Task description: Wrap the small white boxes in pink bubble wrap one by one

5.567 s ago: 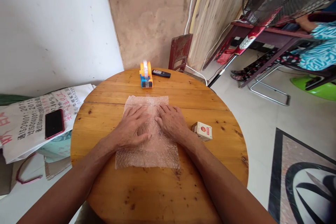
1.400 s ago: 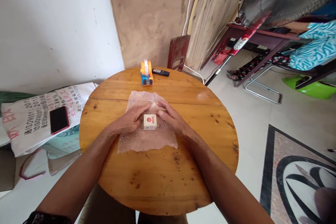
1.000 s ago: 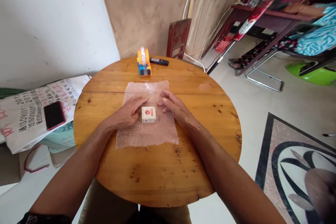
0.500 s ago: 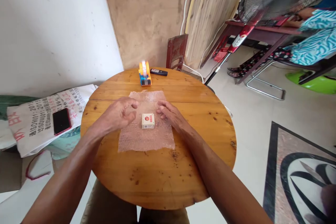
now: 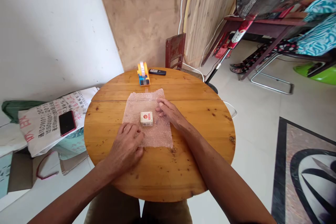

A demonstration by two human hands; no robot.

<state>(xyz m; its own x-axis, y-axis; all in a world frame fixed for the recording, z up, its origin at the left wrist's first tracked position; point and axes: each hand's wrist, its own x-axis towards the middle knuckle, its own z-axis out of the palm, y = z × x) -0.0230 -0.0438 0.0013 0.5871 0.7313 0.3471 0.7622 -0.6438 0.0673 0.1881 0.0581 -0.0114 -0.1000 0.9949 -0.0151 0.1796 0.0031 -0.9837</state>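
Flanking a boxy carton [image 5: 146,119] on bumpy bubble wrap [image 5: 158,135], left hand [image 5: 126,146] and right hand [image 5: 171,112] curl, pinching unclear.

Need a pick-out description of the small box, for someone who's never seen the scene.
On the round wooden table lies a sheet of bubble wrap. The small cream box sits on it, between the two hands, its top printed red, unlike the orange-and-blue tape dispenser beyond.

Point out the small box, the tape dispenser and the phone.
small box [image 5: 146,119]: head view, its printed top and front.
tape dispenser [image 5: 144,79]: head view, its lower body.
phone [image 5: 67,123]: head view, its dark screen.
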